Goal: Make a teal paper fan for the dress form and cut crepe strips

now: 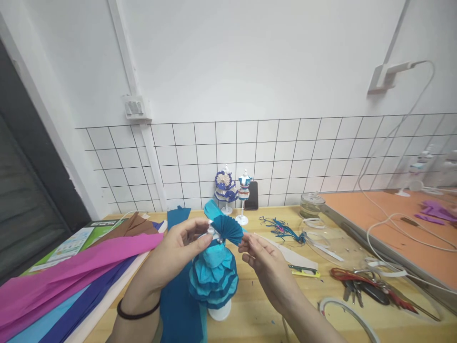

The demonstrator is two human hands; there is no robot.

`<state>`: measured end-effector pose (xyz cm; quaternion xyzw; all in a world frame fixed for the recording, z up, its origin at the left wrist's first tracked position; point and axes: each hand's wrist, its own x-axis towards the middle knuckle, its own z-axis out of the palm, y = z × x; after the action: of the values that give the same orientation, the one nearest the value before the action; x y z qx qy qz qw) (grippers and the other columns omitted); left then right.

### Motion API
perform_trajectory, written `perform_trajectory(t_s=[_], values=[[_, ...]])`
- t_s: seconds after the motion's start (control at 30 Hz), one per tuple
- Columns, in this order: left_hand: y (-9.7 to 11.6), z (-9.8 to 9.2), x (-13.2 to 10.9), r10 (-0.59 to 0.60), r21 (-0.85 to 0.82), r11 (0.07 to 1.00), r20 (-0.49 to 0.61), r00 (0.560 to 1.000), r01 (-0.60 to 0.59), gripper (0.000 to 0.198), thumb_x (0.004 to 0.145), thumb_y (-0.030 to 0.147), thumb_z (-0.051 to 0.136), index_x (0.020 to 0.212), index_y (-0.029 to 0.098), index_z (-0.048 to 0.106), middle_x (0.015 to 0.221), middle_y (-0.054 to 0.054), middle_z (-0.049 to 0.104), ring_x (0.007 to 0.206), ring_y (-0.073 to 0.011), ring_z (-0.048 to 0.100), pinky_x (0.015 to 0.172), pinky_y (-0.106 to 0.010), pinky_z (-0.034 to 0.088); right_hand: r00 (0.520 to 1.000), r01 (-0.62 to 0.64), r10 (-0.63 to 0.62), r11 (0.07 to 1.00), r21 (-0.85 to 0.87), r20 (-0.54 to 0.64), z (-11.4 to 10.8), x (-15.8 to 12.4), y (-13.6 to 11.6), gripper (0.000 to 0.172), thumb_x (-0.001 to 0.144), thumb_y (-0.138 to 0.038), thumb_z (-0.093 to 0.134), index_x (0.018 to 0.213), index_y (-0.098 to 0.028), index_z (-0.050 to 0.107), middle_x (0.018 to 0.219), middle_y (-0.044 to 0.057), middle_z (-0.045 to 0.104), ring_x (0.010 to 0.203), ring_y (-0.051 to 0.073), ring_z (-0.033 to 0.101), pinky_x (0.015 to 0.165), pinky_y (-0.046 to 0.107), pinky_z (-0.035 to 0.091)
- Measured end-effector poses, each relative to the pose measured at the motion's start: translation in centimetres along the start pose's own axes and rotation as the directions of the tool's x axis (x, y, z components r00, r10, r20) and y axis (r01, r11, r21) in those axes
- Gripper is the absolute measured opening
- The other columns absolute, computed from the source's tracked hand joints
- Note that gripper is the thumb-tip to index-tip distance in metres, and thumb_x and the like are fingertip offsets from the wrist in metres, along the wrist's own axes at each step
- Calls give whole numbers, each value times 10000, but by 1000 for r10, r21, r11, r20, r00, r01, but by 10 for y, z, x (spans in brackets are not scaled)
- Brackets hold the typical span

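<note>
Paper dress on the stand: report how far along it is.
Done: the layered blue skirt sits on the white stand. In hand: left hand steadies the top; right hand pinches a pleated teal fan there. Left: the fan looks unattached; crepe sheets lie unused.

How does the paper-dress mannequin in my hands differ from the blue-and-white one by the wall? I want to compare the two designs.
The held mannequin wears teal and light-blue ruffled layers; the wall mannequin wears dark-blue and white ones. The held one stands near the table's front edge between the left hand and right hand, with a pleated teal fan at its top; the wall one stands untouched. Both have white round bases.
</note>
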<state>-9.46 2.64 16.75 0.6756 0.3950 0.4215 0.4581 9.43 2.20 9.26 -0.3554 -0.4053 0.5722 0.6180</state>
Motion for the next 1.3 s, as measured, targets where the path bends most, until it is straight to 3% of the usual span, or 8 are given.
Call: perform_trajectory(t_s=[0.3,0.43,0.6,0.7,0.83,1.0,1.2,1.3], values=[[4,0,-3,-17,-22,1000,-57,998,15,238,758,336,620,957,208,606,957,-29,663,903,-169,592,765,-240,463,992,-109,87,957,-269,-91,-50,-17,6,360,726,-505,610,903,-207,707,844,63,659,854,225,554,748,327,395],[4,6,0,10,-9,1000,-32,999,-10,265,756,343,622,980,203,610,895,-21,665,861,-164,596,738,-236,460,996,-69,48,939,-336,-71,-56,-23,6,347,718,-505,616,884,-215,708,783,45,647,782,208,542,711,324,396],[5,13,2,61,-10,998,-14,998,-61,241,777,337,594,961,182,609,902,-34,650,825,-162,584,711,-239,450,1000,1,-4,928,-371,-7,-37,-19,-14,322,687,-479,657,880,-223,695,863,53,674,846,227,569,785,352,419],[4,15,4,83,-8,997,-14,996,-83,207,788,323,583,940,184,610,863,-21,641,798,-149,573,693,-226,440,992,123,-106,928,-352,67,-15,-7,-37,326,702,-445,656,958,-243,657,976,51,660,935,232,566,839,367,423],[2,17,7,83,-19,996,-31,996,-84,165,789,307,585,905,194,615,838,-6,634,770,-130,560,666,-204,425,952,285,-217,886,-367,216,12,8,-55,333,715,-377,659,1015,-239,614,983,49,642,867,201,581,778,366,467],[-2,14,7,74,-50,996,-46,996,-76,151,777,319,601,873,205,621,781,11,611,731,-114,544,641,-195,416,932,316,-222,885,-342,286,29,15,-50,281,725,-308,657,987,-212,630,1000,65,642,861,190,579,770,361,472],[-6,9,7,51,-64,996,-109,993,-58,192,760,333,621,907,213,591,747,26,562,691,-97,515,624,-193,413,925,294,-214,927,-234,313,31,17,-41,241,740,-290,652,972,-228,640,883,22,652,739,140,578,669,299,490],[-6,9,7,71,-66,995,-115,991,-79,159,765,331,615,866,212,585,731,36,540,674,-85,501,612,-181,404,917,317,-240,924,-215,319,30,18,-38,235,739,-282,655,970,-243,645,932,20,659,814,153,593,716,304,493]])
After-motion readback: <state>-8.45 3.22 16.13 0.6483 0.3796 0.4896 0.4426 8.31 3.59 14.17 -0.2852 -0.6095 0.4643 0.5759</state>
